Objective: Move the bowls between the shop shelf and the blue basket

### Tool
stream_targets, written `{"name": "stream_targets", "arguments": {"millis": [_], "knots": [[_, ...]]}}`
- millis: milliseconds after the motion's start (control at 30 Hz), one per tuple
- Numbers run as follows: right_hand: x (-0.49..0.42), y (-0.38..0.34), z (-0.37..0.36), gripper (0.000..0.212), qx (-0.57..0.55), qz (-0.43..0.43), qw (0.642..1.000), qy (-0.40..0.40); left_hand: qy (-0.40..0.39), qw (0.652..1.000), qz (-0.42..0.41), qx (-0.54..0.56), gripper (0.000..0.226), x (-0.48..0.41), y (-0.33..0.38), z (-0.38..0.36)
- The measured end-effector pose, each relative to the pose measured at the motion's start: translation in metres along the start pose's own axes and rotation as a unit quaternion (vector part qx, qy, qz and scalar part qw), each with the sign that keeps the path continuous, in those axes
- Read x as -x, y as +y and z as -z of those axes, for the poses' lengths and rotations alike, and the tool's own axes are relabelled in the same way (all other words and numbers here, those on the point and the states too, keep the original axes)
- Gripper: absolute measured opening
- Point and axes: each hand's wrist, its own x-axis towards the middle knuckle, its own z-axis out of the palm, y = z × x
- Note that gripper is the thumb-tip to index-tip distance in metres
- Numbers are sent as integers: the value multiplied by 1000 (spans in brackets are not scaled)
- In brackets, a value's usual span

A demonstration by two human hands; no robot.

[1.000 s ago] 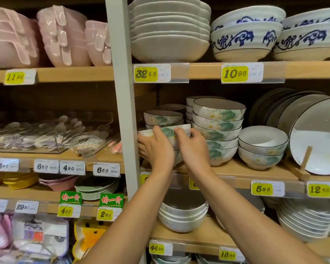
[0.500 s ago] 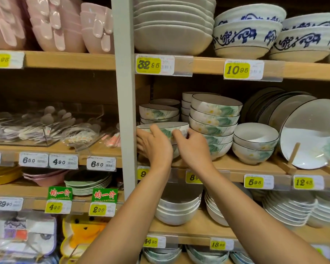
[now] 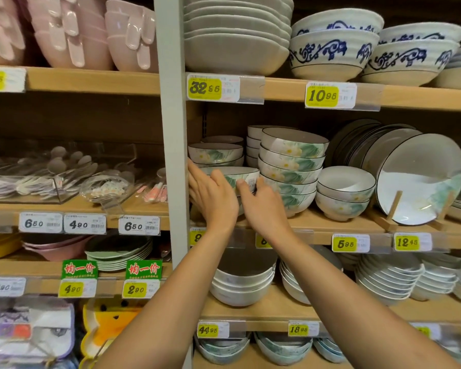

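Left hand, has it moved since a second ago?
Yes. The left hand has opened: its fingers now point up beside the grey post, left of the bowl it gripped before.

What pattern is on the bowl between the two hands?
Green leaves on white with a thin dark rim, on the bowl in the head view.

Middle wooden shelf [image 3: 330, 222], right bay: short stack of floral bowls [image 3: 215, 155] at rear left, taller floral stack [image 3: 290, 171] at centre, two nested white bowls [image 3: 343, 193], upright plates [image 3: 415, 177] on wooden stands.
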Motion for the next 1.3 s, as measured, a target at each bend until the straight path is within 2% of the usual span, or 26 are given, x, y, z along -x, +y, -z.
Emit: {"name": "stream_targets", "arguments": {"millis": [267, 700, 833, 967, 1133, 1300], "knots": [[7, -2, 0, 62, -10, 14, 1000, 7, -19, 999, -31, -27, 62, 1, -4, 5], [11, 2, -4, 55, -53, 5, 998, 26, -4, 997, -77, -20, 60, 2, -13, 5], [14, 5, -6, 37, -57, 16, 998, 27, -2, 997, -79, -20, 61, 2, -17, 3], [12, 6, -4, 56, -40, 15, 999, 5, 1, 997, -67, -25, 66, 3, -18, 1], [14, 4, -4, 35, -59, 22, 998, 1, -17, 998, -56, -25, 60, 9, -14, 4], [13, 4, 1, 53, -42, 12, 999, -27, -62, 997, -24, 49, 57, 29, 1, 18]]}}
